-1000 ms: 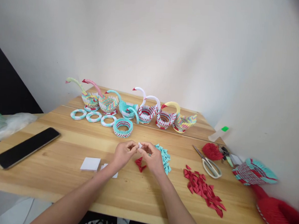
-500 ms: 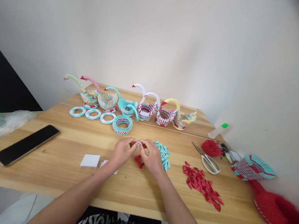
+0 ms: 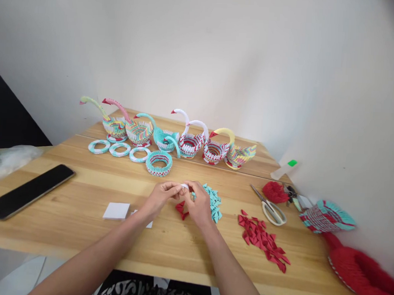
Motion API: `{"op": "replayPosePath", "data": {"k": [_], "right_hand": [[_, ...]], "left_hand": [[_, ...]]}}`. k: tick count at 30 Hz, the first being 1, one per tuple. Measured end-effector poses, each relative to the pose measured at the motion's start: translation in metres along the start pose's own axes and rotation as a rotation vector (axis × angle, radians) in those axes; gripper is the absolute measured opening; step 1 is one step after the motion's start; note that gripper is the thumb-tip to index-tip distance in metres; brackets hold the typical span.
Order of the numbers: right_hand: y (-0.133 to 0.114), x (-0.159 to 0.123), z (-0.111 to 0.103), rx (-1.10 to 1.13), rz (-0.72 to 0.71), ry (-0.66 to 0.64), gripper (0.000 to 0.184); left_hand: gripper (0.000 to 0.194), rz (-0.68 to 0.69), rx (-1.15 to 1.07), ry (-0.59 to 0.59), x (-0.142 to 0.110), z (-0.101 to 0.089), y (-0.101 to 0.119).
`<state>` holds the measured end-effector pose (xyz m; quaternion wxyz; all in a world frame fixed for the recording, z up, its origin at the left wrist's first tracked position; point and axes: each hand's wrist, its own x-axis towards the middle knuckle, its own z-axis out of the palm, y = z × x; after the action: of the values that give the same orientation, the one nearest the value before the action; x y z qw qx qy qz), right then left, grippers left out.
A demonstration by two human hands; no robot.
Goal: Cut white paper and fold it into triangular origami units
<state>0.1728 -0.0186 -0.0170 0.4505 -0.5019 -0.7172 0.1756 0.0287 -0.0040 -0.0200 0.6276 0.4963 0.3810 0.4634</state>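
A small white paper piece (image 3: pixel 184 186) is being held between two hands over a wooden worktop (image 3: pixel 88 185), near its middle. The left hand (image 3: pixel 160 196) is pinching the piece between thumb and fingertips; the right hand (image 3: pixel 198 205) is meeting it from the other side with a similar, nearly closed pinch, an arrangement probably serving to steady so small an item. Because the fingers are covering most of the paper, its exact fold cannot be made out. Teal folded pieces (image 3: pixel 214 202) are lying just beyond the right hand, and a few red folded pieces (image 3: pixel 181 209) are sitting between the wrists, both apparently grouped by colour and within easy reach. A white paper stack (image 3: pixel 116 210) is resting beside the left forearm, which is partly covering some loose white sheets (image 3: pixel 149 225). Farther right, a larger red pile (image 3: pixel 263 238) is spreading in front of the scissors (image 3: pixel 272 212), seemingly set aside from the working area. Behind, a teal-rimmed ring (image 3: pixel 159 163) and paper swans (image 3: pixel 188 150) are standing towards the wall, perhaps to leave the front free for handwork
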Motion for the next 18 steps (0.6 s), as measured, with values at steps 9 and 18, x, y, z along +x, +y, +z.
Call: {"op": "replayPosePath", "data": {"k": [9, 18], "right_hand": [[0.004, 0.002, 0.002, 0.460, 0.256, -0.087, 0.029], [0.013, 0.001, 0.008, 0.865, 0.494, -0.064, 0.023]], "left_hand": [[0.028, 0.063, 0.047, 0.110, 0.000, -0.002, 0.008], [0.030, -0.008, -0.090, -0.025, 0.000, -0.001, 0.002]]}}
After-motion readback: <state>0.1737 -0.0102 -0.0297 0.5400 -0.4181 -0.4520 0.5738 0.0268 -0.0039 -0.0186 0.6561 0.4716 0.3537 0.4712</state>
